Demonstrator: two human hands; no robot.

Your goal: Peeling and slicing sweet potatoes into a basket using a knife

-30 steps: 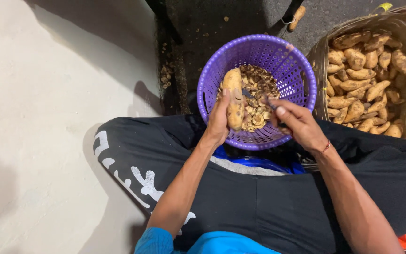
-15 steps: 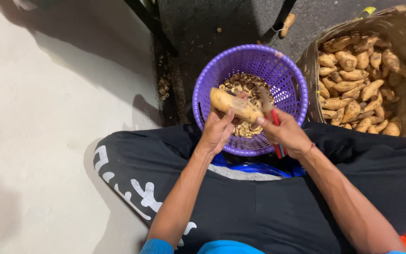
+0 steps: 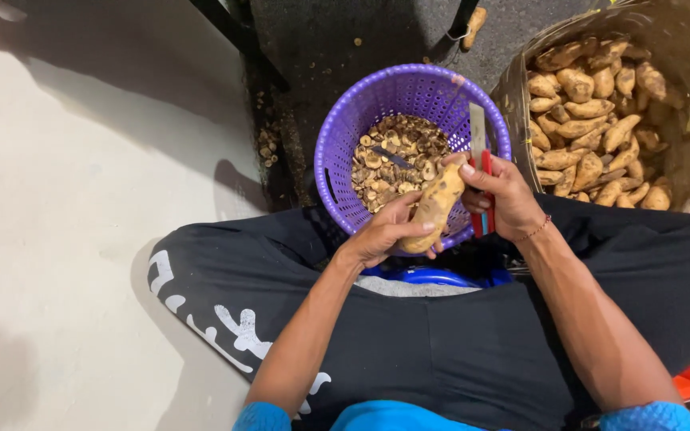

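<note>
The left hand (image 3: 381, 235) wraps its fingers around a long sweet potato (image 3: 435, 207), tilted up toward the far right. Just right of it, the right hand (image 3: 505, 199) grips a red-handled peeler (image 3: 481, 172), thumb on the potato's top. Beyond sits a purple basket (image 3: 345, 160) of peels. Far right, a sack (image 3: 664, 96) holds many sweet potatoes.

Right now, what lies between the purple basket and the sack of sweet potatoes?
In the head view, the right hand with its red-handled knife sits between the purple basket and the sack of sweet potatoes; behind it, only dark floor.
</note>
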